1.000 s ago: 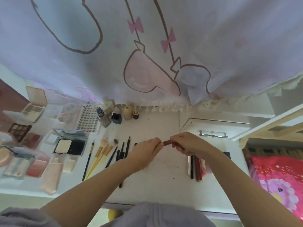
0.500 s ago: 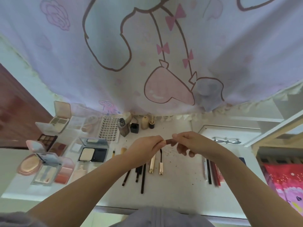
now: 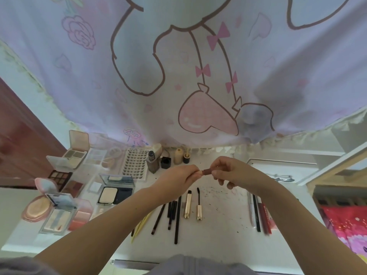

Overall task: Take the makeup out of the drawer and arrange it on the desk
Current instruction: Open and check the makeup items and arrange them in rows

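A short dark-red makeup stick (image 3: 207,172) is held above the white desk (image 3: 222,219), one end pinched by my left hand (image 3: 178,178) and the other by my right hand (image 3: 232,172). Only its middle shows between the fingertips. Below the hands lie several black pencils and brushes (image 3: 174,213) and two gold mascara wands (image 3: 193,205). More pencils (image 3: 258,213) lie under my right forearm. Open compacts and palettes (image 3: 115,192) cover the desk's left part.
Small bottles (image 3: 165,159) and a lash tray (image 3: 135,163) stand at the back under a hanging cartoon-print curtain (image 3: 178,76). Glasses (image 3: 282,178) lie at the right. A dark red door (image 3: 21,139) is at the left, pink bedding (image 3: 345,225) at the right. Dark specks dot the desk.
The view has tilted up, showing more curtain, and shifted so more of the desk's left side shows. Both hands keep pinching the stick at about the same spot above the desk.
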`<action>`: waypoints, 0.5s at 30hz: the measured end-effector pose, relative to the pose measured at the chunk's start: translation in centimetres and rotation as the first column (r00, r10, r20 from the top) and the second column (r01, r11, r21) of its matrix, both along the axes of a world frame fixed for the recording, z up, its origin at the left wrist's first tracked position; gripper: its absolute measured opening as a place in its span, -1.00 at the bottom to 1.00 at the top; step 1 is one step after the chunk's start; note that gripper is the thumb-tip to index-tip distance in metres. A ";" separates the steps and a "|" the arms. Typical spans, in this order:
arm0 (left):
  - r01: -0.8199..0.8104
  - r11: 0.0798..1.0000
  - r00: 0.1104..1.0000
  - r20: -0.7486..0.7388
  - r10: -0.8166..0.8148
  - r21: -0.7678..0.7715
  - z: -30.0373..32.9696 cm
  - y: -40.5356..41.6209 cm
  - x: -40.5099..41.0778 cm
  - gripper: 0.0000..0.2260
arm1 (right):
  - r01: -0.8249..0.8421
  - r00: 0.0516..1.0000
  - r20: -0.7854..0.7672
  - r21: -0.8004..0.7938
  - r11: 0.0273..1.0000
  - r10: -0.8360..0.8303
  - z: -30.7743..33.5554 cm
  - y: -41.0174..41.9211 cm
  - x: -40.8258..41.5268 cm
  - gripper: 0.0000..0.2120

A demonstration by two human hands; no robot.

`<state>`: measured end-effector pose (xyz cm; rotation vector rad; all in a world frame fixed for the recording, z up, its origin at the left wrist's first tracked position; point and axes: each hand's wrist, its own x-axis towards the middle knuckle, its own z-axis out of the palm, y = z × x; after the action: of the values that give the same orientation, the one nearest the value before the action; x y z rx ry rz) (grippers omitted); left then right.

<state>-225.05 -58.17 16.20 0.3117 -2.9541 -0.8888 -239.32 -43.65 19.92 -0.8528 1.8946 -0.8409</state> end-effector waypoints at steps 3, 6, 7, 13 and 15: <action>0.011 1.000 1.000 -0.004 -0.011 -0.003 0.1 0.1 -0.2 -0.77 | 0.014 1.000 0.010 0.079 0.997 -0.015 0.2 0.1 0.0 -0.70; 0.017 1.000 1.000 0.003 -0.017 -0.014 0.2 0.1 -0.4 -0.76 | 0.023 1.000 -0.006 0.054 0.998 -0.023 0.0 0.3 0.0 -0.73; 0.018 1.000 1.000 0.004 -0.018 -0.019 0.2 0.1 -0.4 -0.75 | 0.029 1.000 0.008 0.032 0.999 -0.029 0.0 0.5 -0.1 -0.81; 0.026 0.999 1.000 0.011 -0.026 -0.026 0.2 0.4 -0.5 -0.74 | 0.067 0.995 -0.071 0.041 0.997 -0.063 0.0 0.6 0.2 -0.65; 0.013 1.000 1.000 0.002 -0.013 -0.028 0.1 0.5 -0.6 -0.74 | 0.076 0.994 -0.082 0.007 0.997 -0.075 0.0 0.6 0.2 -0.75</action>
<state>-225.63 -57.66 16.30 0.2928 -2.9709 -0.8475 -239.14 -43.07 19.92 -0.8243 2.0118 -0.8525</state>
